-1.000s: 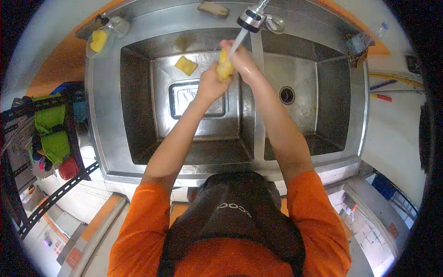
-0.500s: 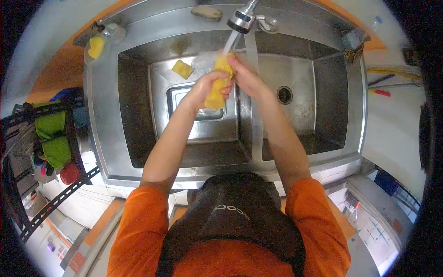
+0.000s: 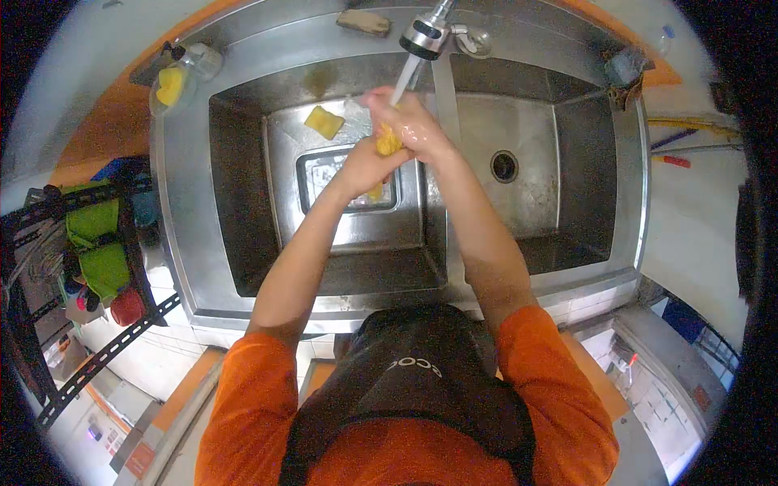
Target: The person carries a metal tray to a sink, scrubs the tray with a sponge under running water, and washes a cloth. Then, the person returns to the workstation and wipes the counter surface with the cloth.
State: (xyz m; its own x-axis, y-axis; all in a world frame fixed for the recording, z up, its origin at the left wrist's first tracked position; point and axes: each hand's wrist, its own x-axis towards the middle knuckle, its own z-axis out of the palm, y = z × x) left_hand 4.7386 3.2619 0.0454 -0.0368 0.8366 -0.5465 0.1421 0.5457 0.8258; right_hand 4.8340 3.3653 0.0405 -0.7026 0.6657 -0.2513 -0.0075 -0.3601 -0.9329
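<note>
At upper centre, below the tap (image 3: 424,38), left hand (image 3: 369,168) fingers grasp yellow cloth (image 3: 389,144); right hand's (image 3: 412,130) grip is unclear. Apparent step: rinsing; squeezing calls for firm hold.

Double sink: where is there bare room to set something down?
Right basin floor looks bare around the drain, from divider to right wall. The left basin's far half is crowded: loose yellow sponge, left hand, right hand, running water.

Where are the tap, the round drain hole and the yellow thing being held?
Tap (image 3: 423,38), head camera: middle of its spout.
Round drain hole (image 3: 504,167), head camera: its dark centre.
Held yellow thing (image 3: 389,143), head camera: its upper part that shows.
</note>
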